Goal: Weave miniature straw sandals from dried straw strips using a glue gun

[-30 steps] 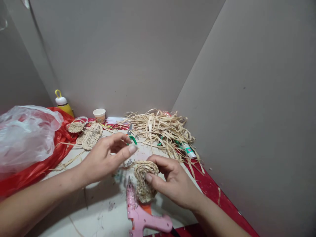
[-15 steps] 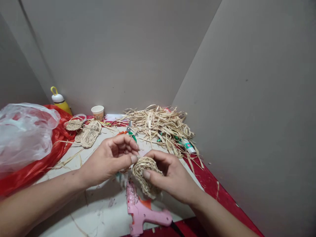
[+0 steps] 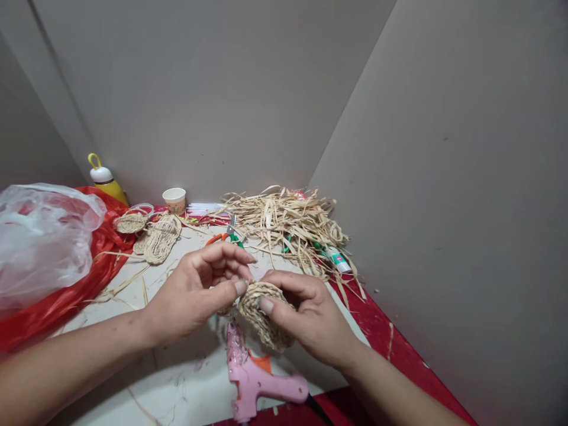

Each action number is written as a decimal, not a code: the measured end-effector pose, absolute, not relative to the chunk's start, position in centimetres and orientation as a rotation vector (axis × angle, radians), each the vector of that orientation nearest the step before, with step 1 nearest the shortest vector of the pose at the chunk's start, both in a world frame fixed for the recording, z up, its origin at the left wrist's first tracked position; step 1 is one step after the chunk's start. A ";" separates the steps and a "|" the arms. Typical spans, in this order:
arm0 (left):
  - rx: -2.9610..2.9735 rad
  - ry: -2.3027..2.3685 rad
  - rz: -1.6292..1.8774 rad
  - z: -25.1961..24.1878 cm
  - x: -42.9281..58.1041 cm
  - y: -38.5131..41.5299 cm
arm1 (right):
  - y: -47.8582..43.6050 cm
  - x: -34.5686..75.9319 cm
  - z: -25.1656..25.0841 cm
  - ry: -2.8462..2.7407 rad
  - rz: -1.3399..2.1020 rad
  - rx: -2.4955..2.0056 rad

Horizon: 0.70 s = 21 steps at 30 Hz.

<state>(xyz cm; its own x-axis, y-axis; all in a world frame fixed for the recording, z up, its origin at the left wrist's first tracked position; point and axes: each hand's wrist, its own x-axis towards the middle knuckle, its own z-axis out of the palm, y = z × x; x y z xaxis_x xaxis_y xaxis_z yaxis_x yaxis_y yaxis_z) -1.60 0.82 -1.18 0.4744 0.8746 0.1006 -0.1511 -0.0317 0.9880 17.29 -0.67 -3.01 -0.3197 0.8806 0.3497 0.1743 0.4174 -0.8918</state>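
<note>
A small oval piece of woven straw (image 3: 261, 313) is held up over the white tabletop (image 3: 186, 378). My right hand (image 3: 310, 316) grips it from the right, thumb across its face and fingers behind. My left hand (image 3: 199, 290) pinches its left edge between thumb and curled fingers. Right below the hands lies a pink glue gun (image 3: 257, 381) with an orange trigger, nozzle pointing away from me.
A loose pile of straw strips (image 3: 288, 228) lies at the back, with a glue tube (image 3: 338, 259) and green-handled scissors (image 3: 231, 234) beside it. Finished woven pieces (image 3: 157, 239), a paper cup (image 3: 174, 200) and a yellow bottle (image 3: 104, 180) stand back left. A clear plastic bag (image 3: 42, 239) rests on red plastic. Grey walls enclose the corner.
My left hand has moved right from an open reach and closed on the woven piece's left edge. Both hands and the piece have risen slightly.
</note>
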 end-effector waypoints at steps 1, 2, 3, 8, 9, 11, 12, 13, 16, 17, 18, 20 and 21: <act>1.351 0.710 0.955 -1.3 -1.6 0.7 | -0.6 17.3 -3.1 -1.757 0.959 -0.929; 1.348 0.717 0.970 -1.3 -1.6 0.6 | -0.6 17.3 -3.1 -1.752 0.950 -0.939; 1.347 0.720 0.984 -1.4 -1.5 0.5 | -0.6 17.3 -3.2 -1.746 0.946 -0.945; 1.349 0.733 1.048 -1.9 -1.3 0.4 | -0.9 17.1 -3.1 -1.708 1.001 -0.952; 1.352 0.739 1.065 -1.9 -1.2 0.4 | -0.9 17.1 -3.0 -1.701 1.006 -0.955; 1.350 0.759 1.098 -2.0 -1.2 0.5 | -0.9 17.1 -2.9 -1.685 0.994 -0.962; 1.345 0.769 1.111 -2.0 -1.2 0.5 | -0.8 17.2 -2.9 -1.680 0.982 -0.962; 1.343 0.780 1.119 -1.9 -1.2 0.5 | -0.8 17.2 -2.9 -1.677 0.969 -0.962; 1.361 0.816 1.123 -1.8 -1.3 0.5 | -0.7 17.4 -3.0 -1.686 0.938 -0.950; 1.376 0.828 1.121 -1.8 -1.3 0.5 | -0.7 17.5 -3.1 -1.688 0.926 -0.943; 1.395 0.841 1.119 -1.9 -1.4 0.6 | -0.7 17.6 -3.2 -1.689 0.914 -0.938; 1.439 0.859 1.122 -2.0 -1.4 0.6 | -0.7 17.6 -3.4 -1.685 0.888 -0.936; 1.467 0.860 1.130 -2.1 -1.5 0.7 | -0.7 17.7 -3.5 -1.683 0.873 -0.937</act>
